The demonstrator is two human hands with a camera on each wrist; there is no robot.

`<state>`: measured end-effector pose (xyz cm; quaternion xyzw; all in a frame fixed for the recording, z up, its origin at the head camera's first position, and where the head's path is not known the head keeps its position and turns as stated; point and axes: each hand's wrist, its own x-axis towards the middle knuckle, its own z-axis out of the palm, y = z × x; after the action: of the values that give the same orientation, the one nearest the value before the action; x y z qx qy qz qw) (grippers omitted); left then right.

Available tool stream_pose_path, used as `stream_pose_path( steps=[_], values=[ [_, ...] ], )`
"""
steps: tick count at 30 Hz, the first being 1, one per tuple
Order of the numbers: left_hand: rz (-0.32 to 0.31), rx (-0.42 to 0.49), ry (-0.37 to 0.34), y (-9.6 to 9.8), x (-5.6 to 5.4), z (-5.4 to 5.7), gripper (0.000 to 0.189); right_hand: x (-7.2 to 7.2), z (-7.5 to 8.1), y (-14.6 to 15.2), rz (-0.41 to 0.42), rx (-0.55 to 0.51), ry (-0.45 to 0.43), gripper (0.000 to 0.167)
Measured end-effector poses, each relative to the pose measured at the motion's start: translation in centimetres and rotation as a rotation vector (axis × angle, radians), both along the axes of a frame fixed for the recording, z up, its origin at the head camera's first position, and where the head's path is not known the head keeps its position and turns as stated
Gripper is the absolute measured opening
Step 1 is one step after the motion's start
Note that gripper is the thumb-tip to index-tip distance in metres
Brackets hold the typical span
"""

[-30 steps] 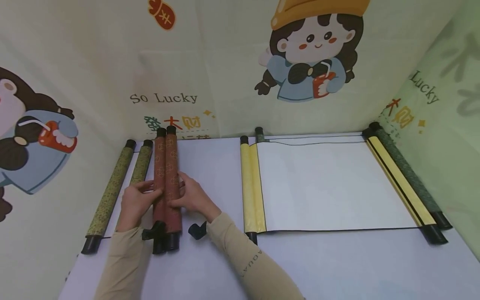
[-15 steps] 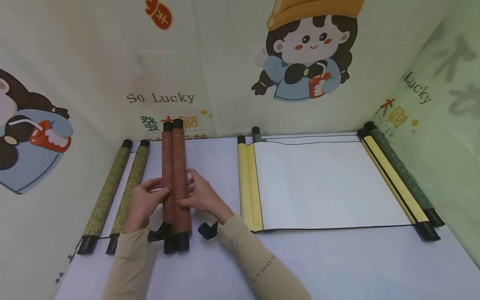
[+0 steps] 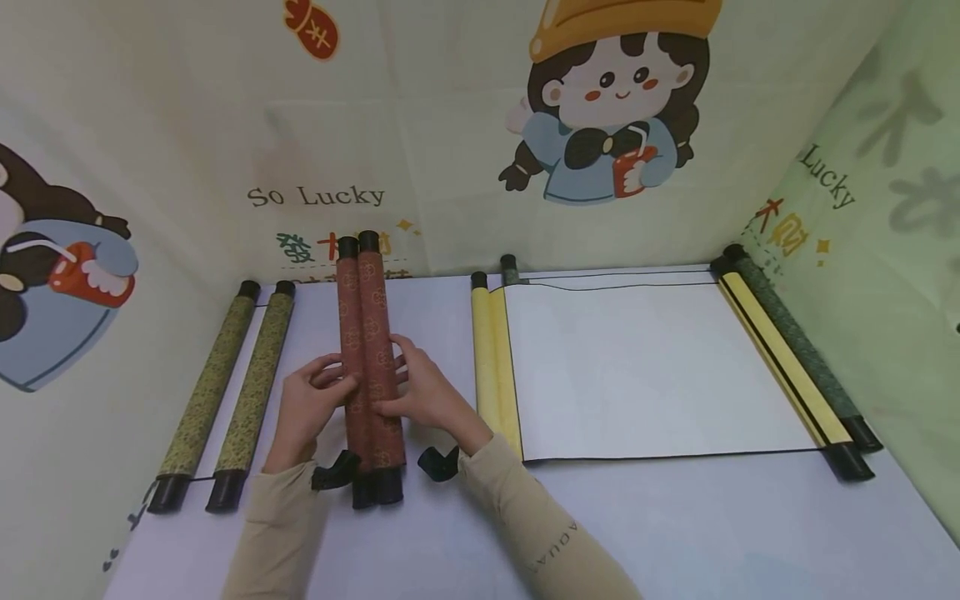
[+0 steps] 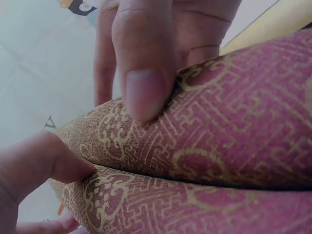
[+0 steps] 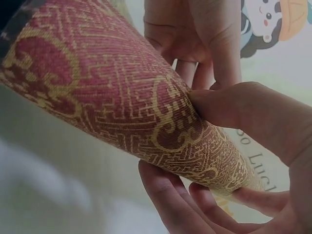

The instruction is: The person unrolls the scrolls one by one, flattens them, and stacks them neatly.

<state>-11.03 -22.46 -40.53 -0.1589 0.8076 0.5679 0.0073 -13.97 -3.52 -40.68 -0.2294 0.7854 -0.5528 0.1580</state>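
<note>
A dark red patterned scroll (image 3: 351, 317), rolled in from both ends into two rolls side by side with black end caps, stands between my hands in the head view. My left hand (image 3: 311, 404) grips the left roll, thumb on top. On the right roll, my right hand (image 3: 427, 392) has its thumb across the upper face. Gold patterning on the red cloth (image 5: 117, 92) fills the right wrist view, where fingers (image 5: 170, 195) curl beneath the roll. The left wrist view shows a thumb (image 4: 146, 83) pressing the cloth near the seam between the rolls.
Left of the hands lies an olive patterned scroll (image 3: 255, 383), its two rolls slightly apart. To the right a yellow-edged scroll (image 3: 645, 375) lies spread, showing white paper. A dark green scroll (image 3: 795, 333) lies behind it. A printed cloth wall (image 3: 435, 150) rises behind the white table (image 3: 675, 525).
Both hands have carried the red scroll rightward, off from over the olive scroll, which now shows fully. Its far end also sits higher in the head view.
</note>
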Motion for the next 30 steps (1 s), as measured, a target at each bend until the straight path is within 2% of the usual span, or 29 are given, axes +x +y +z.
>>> stream_pose_path(
  steps=[7,14,21,30],
  values=[
    [-0.003,0.028,0.015,1.4,0.2,0.0,0.058,0.4,0.5,1.6,0.01,-0.016,0.015,0.096],
    [0.008,0.055,0.01,2.6,0.4,-0.6,0.057,0.8,0.6,3.0,0.012,-0.013,0.014,0.095],
    [-0.023,0.103,0.015,3.9,0.5,-1.1,0.059,1.0,0.5,4.5,-0.012,-0.015,0.01,0.094],
    [-0.057,0.17,0.05,5.7,0.7,-0.9,0.065,1.9,0.9,6.3,-0.084,-0.008,0.008,0.095]
  ],
)
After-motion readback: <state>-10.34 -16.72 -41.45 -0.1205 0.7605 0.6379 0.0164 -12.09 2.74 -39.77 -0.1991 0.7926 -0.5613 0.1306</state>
